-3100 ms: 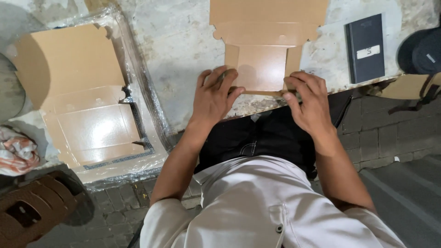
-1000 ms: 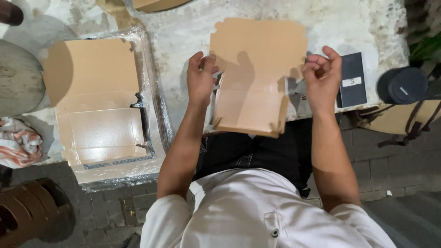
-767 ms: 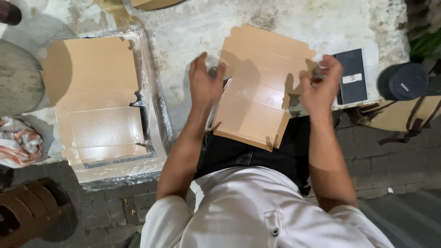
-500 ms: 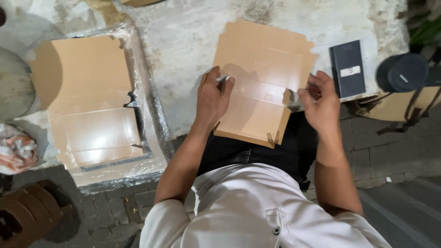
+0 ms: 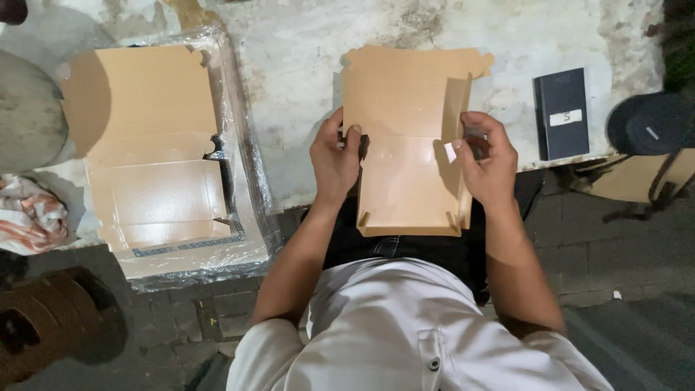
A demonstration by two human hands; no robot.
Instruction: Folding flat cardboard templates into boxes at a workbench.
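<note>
A flat brown cardboard box blank [image 5: 405,145] lies on the rough grey table surface [image 5: 289,94], its near end hanging over the edge above my lap. My left hand [image 5: 334,159] grips the blank's left side flap. My right hand [image 5: 486,163] pinches the right side flap, which stands folded upward. Two small tabs stick up at the near edge.
To the left, a stack of brown box blanks [image 5: 156,152] sits in clear plastic wrap [image 5: 246,174]. A dark flat box with a white label [image 5: 563,112] lies at the right, a dark cap [image 5: 651,123] beyond it. A striped cloth [image 5: 32,221] lies far left.
The blank was lifted, tilted, then set back down straight. My hands have shifted to its two side flaps, and the right flap is now folded up.
</note>
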